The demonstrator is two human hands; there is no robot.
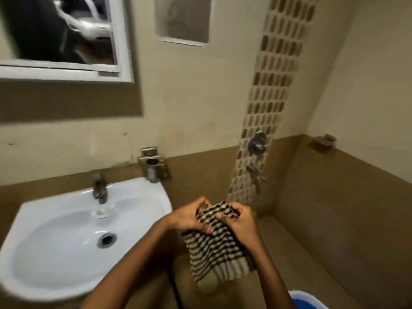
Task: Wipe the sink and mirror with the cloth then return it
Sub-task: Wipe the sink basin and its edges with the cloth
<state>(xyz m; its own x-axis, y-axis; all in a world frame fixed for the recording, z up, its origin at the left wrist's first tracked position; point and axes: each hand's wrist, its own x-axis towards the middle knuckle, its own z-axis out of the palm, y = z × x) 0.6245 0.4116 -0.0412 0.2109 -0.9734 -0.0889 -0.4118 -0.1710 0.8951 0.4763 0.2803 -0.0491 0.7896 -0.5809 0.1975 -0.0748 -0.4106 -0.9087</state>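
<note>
Sink basin open; tap stands at its back rim, holder beyond its right corner, mirror above it.

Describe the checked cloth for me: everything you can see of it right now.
The cloth is woven fabric in a dark-and-cream check with a short fringe along its lower edge. It hangs limp, bunched at the top, where the left hand and right hand both grip it. It is held in the air to the right of the white sink, not touching it.
</note>
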